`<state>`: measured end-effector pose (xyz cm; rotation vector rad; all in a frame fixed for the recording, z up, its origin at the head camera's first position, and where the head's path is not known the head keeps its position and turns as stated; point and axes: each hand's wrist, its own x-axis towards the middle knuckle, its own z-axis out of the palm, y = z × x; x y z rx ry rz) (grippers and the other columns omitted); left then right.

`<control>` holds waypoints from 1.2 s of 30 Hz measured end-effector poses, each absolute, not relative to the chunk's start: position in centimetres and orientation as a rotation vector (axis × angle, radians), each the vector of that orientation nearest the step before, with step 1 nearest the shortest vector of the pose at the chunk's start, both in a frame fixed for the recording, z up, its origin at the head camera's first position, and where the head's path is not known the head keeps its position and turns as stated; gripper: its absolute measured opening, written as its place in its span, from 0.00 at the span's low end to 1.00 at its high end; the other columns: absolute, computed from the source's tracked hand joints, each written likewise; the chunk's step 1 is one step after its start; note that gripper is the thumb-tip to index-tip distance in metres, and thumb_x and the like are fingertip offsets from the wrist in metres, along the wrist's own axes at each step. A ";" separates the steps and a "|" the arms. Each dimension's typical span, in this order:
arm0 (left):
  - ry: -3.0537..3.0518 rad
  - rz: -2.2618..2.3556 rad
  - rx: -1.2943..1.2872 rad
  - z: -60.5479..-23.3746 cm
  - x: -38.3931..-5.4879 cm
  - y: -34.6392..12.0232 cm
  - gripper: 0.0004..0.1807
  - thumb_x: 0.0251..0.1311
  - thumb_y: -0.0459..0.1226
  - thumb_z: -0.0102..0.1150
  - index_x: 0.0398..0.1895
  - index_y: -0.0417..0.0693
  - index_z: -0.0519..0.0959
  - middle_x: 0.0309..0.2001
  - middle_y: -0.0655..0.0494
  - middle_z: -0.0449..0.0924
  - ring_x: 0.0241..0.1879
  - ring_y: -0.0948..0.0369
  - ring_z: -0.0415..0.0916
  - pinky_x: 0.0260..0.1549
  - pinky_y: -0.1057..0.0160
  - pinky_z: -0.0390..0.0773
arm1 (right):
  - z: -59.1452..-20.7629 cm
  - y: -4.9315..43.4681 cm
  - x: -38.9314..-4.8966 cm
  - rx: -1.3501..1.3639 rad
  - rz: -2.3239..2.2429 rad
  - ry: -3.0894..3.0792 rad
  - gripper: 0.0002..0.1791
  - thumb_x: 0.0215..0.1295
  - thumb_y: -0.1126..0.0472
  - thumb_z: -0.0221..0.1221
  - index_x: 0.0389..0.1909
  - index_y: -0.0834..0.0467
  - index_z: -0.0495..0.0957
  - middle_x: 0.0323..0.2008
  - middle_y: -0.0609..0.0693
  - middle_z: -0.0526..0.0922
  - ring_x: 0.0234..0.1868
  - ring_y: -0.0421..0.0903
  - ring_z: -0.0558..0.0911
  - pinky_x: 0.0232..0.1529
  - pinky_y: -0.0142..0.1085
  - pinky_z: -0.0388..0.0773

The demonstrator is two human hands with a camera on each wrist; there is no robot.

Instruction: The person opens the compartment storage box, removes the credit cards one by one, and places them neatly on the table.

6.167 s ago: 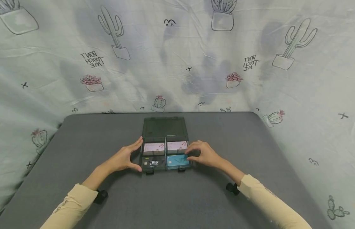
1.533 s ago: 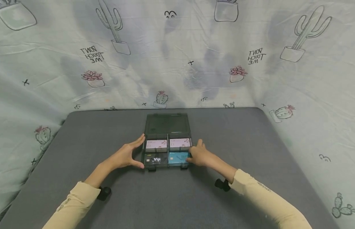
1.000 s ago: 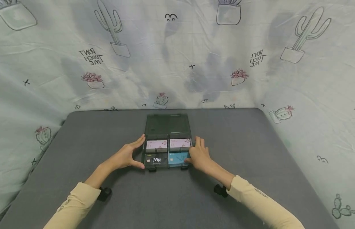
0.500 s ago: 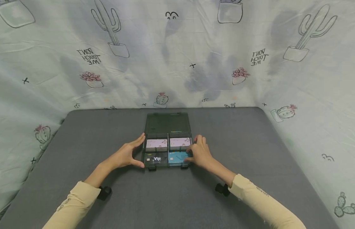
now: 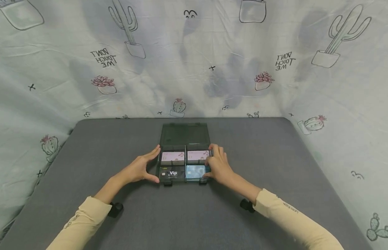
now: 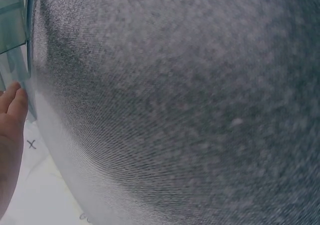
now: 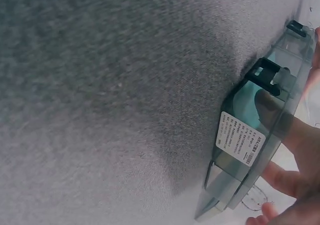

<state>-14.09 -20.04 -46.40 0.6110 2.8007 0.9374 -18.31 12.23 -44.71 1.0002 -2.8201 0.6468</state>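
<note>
A dark see-through plastic card box point(image 5: 185, 134) lies on the grey table, its lid folded back flat. Two pink cards point(image 5: 172, 157) fill the back compartments. A black card point(image 5: 172, 172) reading "Vip" sits front left, and a pale blue card point(image 5: 195, 171) front right. My left hand point(image 5: 135, 170) rests along the box's left wall, straight fingers and thumb spread wide. At the front right compartment, thumb and forefinger of my right hand point(image 5: 219, 168) pinch the blue card's right end; other fingers stay outside. The right wrist view shows the thumb point(image 7: 272, 110) through the clear wall.
Two black latches point(image 5: 203, 181) stick out at the box's front edge. A white label point(image 7: 240, 137) is on its side wall. Grey cloth table point(image 5: 181, 218) surrounds the box, and a cactus-print curtain point(image 5: 194, 62) hangs behind it.
The front right card turned from bright blue with "VIP" lettering to paler blue. My right hand's thumb and fingers shifted about that compartment's right end. My left hand kept its place on the box.
</note>
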 end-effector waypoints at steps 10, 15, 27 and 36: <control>2.822 0.920 0.627 -46.8 -13.6 -19.8 0.66 0.34 0.50 0.78 0.73 0.33 0.49 0.75 0.40 0.42 0.69 0.42 0.52 0.63 0.42 0.66 | -45.0 13.8 -18.5 1.216 0.853 -2.766 0.16 0.44 0.61 0.75 0.20 0.54 0.73 0.45 0.57 0.70 0.44 0.54 0.65 0.39 0.42 0.60; 2.823 0.914 0.632 -46.7 -13.5 -19.8 0.66 0.34 0.49 0.78 0.73 0.33 0.49 0.74 0.40 0.43 0.69 0.42 0.52 0.63 0.42 0.66 | -44.7 14.8 -19.7 1.456 1.091 -2.761 0.10 0.58 0.63 0.66 0.30 0.56 0.72 0.31 0.46 0.76 0.34 0.43 0.75 0.36 0.34 0.70; 2.823 0.912 0.646 -46.5 -13.8 -19.9 0.65 0.34 0.50 0.77 0.73 0.32 0.49 0.74 0.38 0.43 0.68 0.41 0.53 0.62 0.43 0.67 | -44.7 16.2 -21.5 1.331 1.657 -2.966 0.20 0.67 0.63 0.59 0.59 0.60 0.76 0.13 0.56 0.74 0.16 0.52 0.82 0.21 0.37 0.83; 2.805 0.916 0.645 -46.2 -14.5 -20.2 0.65 0.34 0.50 0.77 0.73 0.32 0.49 0.74 0.39 0.43 0.68 0.41 0.53 0.62 0.42 0.67 | -44.0 16.0 -21.6 1.403 1.354 -2.997 0.35 0.44 0.56 0.76 0.55 0.62 0.78 0.40 0.51 0.85 0.27 0.40 0.79 0.29 0.29 0.79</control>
